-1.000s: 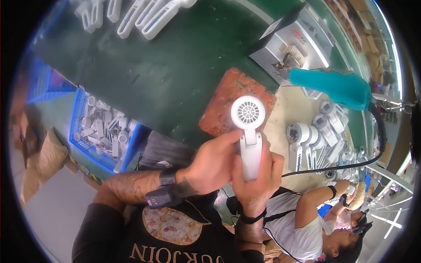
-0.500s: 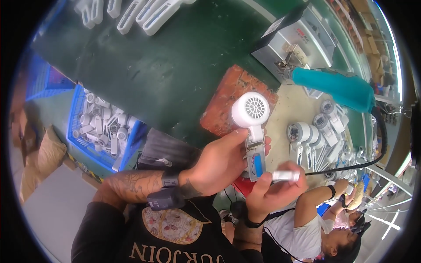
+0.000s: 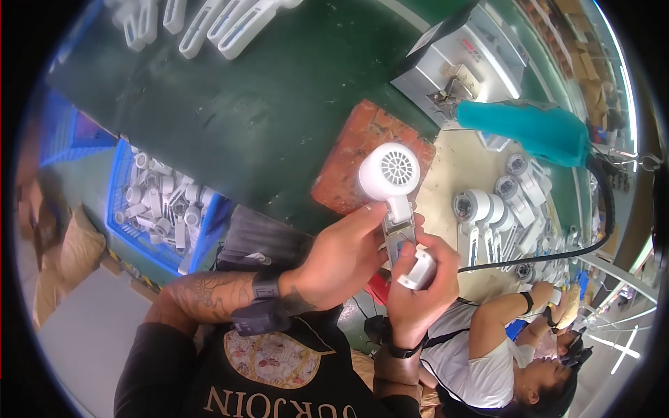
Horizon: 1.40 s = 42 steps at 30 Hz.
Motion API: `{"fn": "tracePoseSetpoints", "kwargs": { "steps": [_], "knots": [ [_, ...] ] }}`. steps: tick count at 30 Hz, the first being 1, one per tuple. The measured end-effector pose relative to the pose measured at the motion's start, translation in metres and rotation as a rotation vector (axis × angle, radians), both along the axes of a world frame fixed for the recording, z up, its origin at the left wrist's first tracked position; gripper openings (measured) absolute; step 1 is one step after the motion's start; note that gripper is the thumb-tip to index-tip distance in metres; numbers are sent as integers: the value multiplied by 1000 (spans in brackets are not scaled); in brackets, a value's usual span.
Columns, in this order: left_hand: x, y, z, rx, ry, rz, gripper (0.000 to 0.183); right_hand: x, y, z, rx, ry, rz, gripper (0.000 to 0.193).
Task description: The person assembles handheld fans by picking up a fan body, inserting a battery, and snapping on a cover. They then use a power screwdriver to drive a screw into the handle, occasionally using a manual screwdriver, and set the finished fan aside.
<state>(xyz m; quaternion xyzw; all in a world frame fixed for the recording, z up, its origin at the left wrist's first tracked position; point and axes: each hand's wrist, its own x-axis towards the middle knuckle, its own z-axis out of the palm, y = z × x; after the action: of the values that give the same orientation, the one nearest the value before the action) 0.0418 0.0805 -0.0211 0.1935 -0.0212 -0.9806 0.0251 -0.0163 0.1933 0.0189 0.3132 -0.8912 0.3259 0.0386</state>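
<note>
A white handheld fan (image 3: 389,173) with a round slotted grille is upright over a worn reddish block (image 3: 341,164). My left hand (image 3: 345,254) is closed round its handle from the left, thumb just below the round head. The handle's face is open, and a bit of blue shows inside. In my right hand (image 3: 435,289), thumb and fingers grip a short white plastic cover (image 3: 418,270) against the lower end of the handle. Whether the cover is seated on the handle I cannot tell, as my fingers hide part of it.
A teal tool (image 3: 523,125) with a black cable lies by a silvery box (image 3: 467,63). Several white fan parts (image 3: 481,212) are at right; long white shells (image 3: 244,28) lie at far left. A blue crate (image 3: 164,209) holds more. A co-worker (image 3: 467,355) sits at right.
My right hand has moved left and up with the white cover, from beside the handle onto its lower end. The blue cell, plain before, is now mostly hidden.
</note>
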Motion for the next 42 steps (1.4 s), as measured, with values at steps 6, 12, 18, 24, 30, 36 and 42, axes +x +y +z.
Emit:
{"fn": "tracePoseSetpoints", "kwargs": {
  "steps": [6,12,18,24,30,36,42],
  "knots": [
    [0,-1,3,-161,4,-76,42,-3,8,5,-42,-398,-49,12],
    [1,-6,3,-381,-55,-148,43,-6,18,1,-204,-573,33,35],
    [-2,2,3,-426,-61,-80,39,-2,31,2,-456,-698,-4,67],
    [-5,2,8,-314,-98,-51,33,-3,34,1,-515,-736,-11,63],
    [-3,2,4,-209,-50,22,40,-5,23,5,-132,-226,49,52],
    [-3,6,0,-223,-30,12,37,-5,16,12,82,-83,54,53],
    [-3,11,0,-132,-19,28,41,-2,3,12,55,-116,33,44]
  ]
}}
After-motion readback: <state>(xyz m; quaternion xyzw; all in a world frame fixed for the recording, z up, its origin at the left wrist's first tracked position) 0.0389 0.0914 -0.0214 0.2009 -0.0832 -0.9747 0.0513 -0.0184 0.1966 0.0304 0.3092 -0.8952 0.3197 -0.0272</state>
